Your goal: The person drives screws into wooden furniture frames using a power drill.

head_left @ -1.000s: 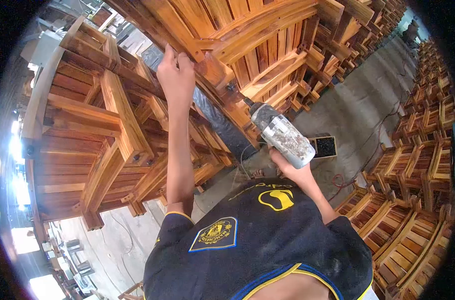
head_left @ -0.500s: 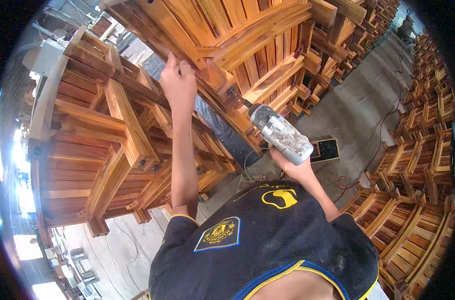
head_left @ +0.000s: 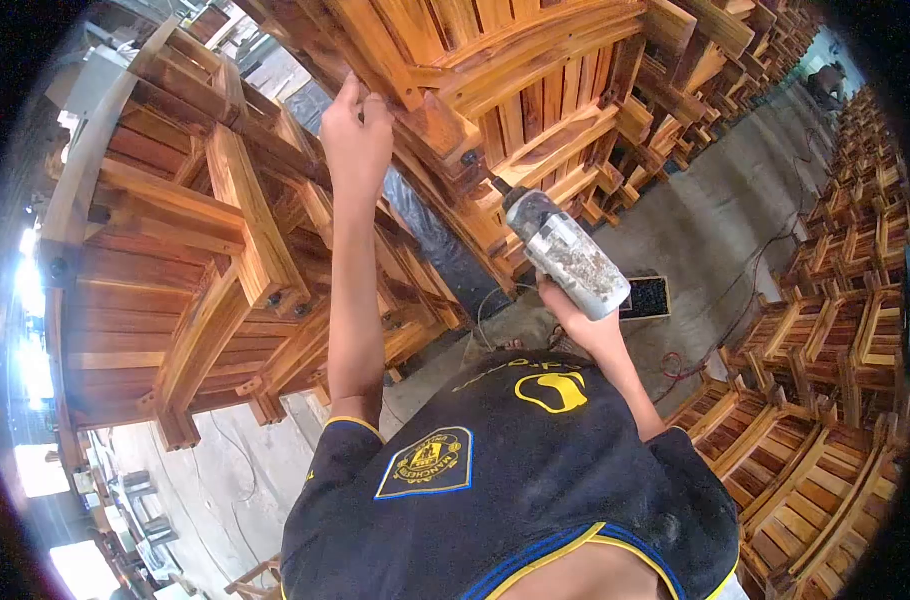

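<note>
My right hand (head_left: 578,312) is wrapped around a grey-white, scuffed power driver (head_left: 575,262) from below. The dark tip of the driver points at a dark bolt (head_left: 469,158) in the end of a wooden leg block on a slatted chair frame (head_left: 525,48), right at the wood. Up and to the left, my left hand (head_left: 360,140) grips the dark edge rail of this same frame, fingers bent at the wood. The far side of its fingertips is hidden.
Another slatted wooden frame (head_left: 260,235) stands close on the left. Rows of similar frames (head_left: 825,450) line the right side. A box of dark small pieces (head_left: 645,297) sits on the floor, with a red hose (head_left: 687,368) nearby. A person (head_left: 826,84) is far back.
The driver has tilted slightly, its tip still near the bolt. The frames have shifted a little in view, and both hands keep their hold.
</note>
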Available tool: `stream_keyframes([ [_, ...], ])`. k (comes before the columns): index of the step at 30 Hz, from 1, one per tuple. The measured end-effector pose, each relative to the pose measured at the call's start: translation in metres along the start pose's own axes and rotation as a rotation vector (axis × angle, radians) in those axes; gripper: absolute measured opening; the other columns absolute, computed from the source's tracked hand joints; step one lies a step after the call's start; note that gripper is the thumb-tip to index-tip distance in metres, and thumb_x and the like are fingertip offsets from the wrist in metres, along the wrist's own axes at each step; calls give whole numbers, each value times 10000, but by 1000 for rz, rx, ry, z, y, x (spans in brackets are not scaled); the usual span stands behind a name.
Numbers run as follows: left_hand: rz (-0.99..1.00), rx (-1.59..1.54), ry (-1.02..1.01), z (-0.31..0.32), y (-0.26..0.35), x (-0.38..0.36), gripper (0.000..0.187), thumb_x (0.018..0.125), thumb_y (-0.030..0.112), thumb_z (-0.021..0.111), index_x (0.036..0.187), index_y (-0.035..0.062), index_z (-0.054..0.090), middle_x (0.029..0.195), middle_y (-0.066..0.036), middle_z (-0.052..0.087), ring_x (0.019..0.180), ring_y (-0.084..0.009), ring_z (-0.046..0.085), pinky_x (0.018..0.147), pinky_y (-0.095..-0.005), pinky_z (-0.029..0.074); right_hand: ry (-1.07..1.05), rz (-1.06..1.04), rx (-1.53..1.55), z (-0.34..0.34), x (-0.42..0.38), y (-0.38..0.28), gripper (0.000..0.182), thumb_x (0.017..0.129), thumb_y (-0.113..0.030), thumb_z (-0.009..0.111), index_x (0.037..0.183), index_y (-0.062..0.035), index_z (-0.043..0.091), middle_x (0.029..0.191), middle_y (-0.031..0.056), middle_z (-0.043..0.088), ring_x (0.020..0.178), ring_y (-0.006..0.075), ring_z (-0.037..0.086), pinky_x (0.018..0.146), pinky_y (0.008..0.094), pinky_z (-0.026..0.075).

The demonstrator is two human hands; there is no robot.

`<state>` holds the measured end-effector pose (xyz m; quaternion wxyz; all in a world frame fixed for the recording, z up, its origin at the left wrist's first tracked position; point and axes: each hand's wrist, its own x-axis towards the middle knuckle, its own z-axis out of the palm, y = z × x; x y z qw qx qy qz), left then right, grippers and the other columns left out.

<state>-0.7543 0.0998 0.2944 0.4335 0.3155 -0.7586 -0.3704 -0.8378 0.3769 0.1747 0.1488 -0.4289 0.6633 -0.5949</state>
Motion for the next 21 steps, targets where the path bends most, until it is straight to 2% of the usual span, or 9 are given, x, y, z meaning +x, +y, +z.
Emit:
stream_keyframes([
  [2, -51, -56, -20, -1, 7, -3, 531, 910, 61, 492, 1404, -57, 334, 970, -87, 589, 673, -87, 494, 527, -212, 417, 11, 0, -26, 0, 0, -1, 346, 669, -116, 733, 1004, -56, 666, 969, 95, 689, 931, 272, 643, 868, 351, 460],
  [8, -46, -51, -3, 1, 3, -1, 538, 909, 49, 487, 1408, -63, 320, 905, -60, 560, 659, -75, 481, 504, -213, 392, -33, 45, 173, -3, 9, -21, 336, 676, -67, 719, 1005, -23, 661, 989, 96, 693, 898, 208, 662, 805, 319, 493],
  [11, -12, -77, -16, 0, 3, -1, 530, 912, 49, 483, 1404, -65, 325, 842, -41, 543, 628, -66, 464, 490, -216, 380, 13, 81, 87, 0, 4, -11, 315, 684, -37, 701, 995, -1, 666, 971, 101, 701, 869, 183, 672, 765, 305, 508],
  [17, 85, 88, 7, -3, -14, 5, 526, 916, 71, 497, 1401, -58, 341, 711, -19, 515, 563, -62, 440, 466, -218, 365, -27, -10, 86, -3, 12, -20, 256, 709, -53, 696, 957, 9, 673, 924, 120, 705, 841, 209, 681, 752, 307, 513],
  [21, 85, 104, -28, -7, -9, 3, 540, 912, 100, 531, 1399, -49, 354, 708, -38, 540, 564, -70, 470, 472, -221, 382, 0, -11, 119, -2, 13, -22, 269, 715, -70, 698, 972, 5, 671, 931, 129, 703, 845, 225, 682, 752, 307, 512],
])
